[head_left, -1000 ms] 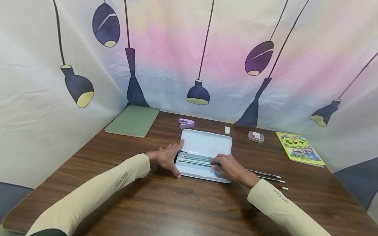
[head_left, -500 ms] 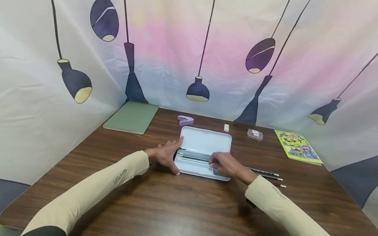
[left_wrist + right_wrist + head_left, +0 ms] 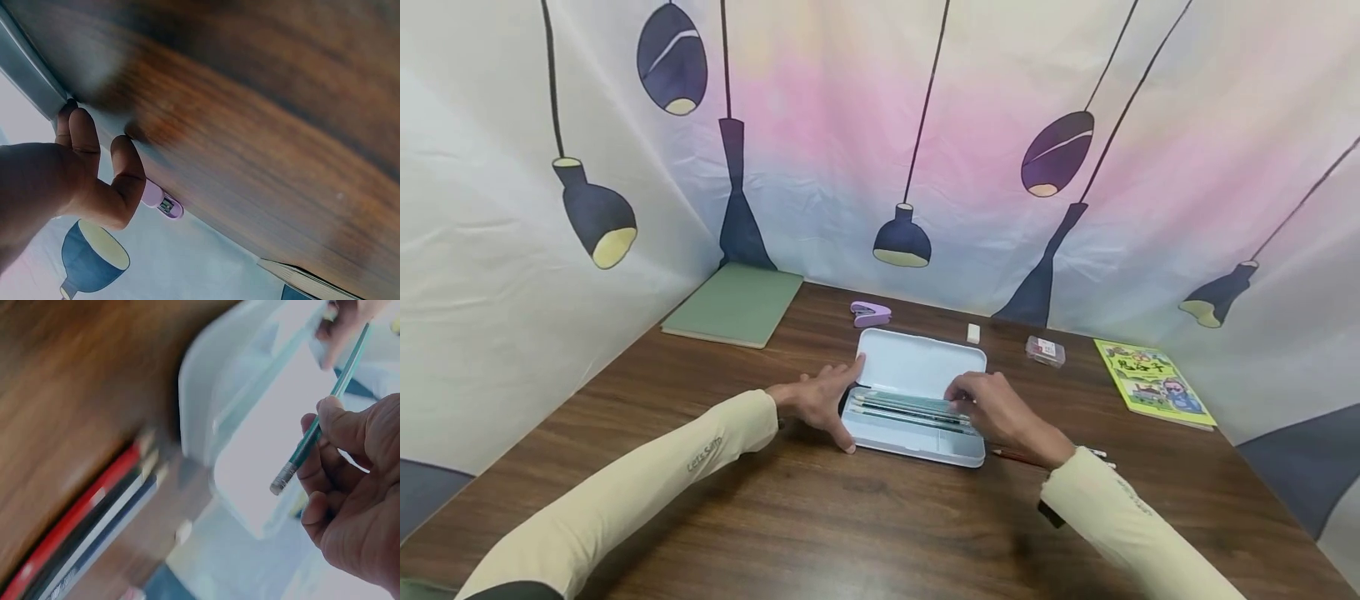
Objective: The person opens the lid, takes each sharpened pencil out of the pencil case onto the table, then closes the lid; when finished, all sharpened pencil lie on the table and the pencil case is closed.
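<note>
A pale blue pencil case (image 3: pixel 880 435) lies open on the table, its lid (image 3: pixel 917 362) leaning back. At its left end my left hand (image 3: pixel 823 402) spreads thumb and forefinger, the thumb by the front corner and the forefinger at the lid's edge. Several pencils (image 3: pixel 910 414) lie lengthwise inside. Over the right end, my right hand (image 3: pixel 994 410) pinches a green pencil (image 3: pixel 304 449) between thumb and fingers, near its eraser end. In the left wrist view, the left fingers (image 3: pixel 85 131) are slightly bent beside the case.
Right of the case lie three pencils, the red pencil (image 3: pixel 1018 457) nearest, partly hidden by my right wrist. Behind stand a purple stapler (image 3: pixel 871 314), a white eraser (image 3: pixel 973 333) and a small clear box (image 3: pixel 1046 351). A green book (image 3: pixel 737 304) and a yellow book (image 3: pixel 1153 383) flank them.
My right hand has moved right and back towards the lid, uncovering more of the case's right end and the pencils in it. The left hand has stayed at the case.
</note>
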